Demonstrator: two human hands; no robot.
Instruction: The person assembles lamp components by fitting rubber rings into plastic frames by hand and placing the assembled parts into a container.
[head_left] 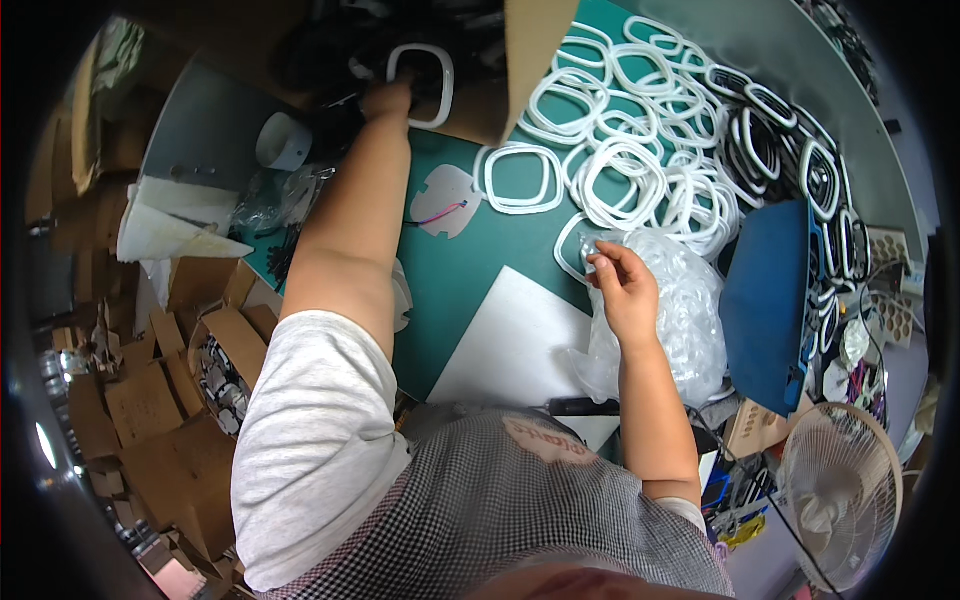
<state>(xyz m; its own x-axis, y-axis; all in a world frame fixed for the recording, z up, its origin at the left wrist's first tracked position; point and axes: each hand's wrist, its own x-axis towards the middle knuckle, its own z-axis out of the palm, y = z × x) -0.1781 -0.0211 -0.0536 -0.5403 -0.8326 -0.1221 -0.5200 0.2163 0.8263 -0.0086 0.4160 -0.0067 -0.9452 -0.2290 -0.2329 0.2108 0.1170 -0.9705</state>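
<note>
A green work table point(460, 290) carries a large heap of white rounded-square frames point(640, 130) at the far right, with black-and-white frames point(790, 140) beyond them. A blue pad point(770, 300) lies at the right edge, a white sheet point(510, 340) near the body, and a small wired plate point(447, 205) beside a single white frame point(522, 178). A cardboard box point(520, 60) stands at the far side, its flap partly screening the interior. A white fan point(835, 490) sits low right.

The left hand point(388, 100) reaches into the box, fingers closed on the edge of a black-and-white frame point(425, 85) held upright there. The right hand point(622, 280), well apart, hovers over a clear plastic bag point(680, 320), fingertips pinched narrowly on a small clear piece; its nature cannot be told.
</note>
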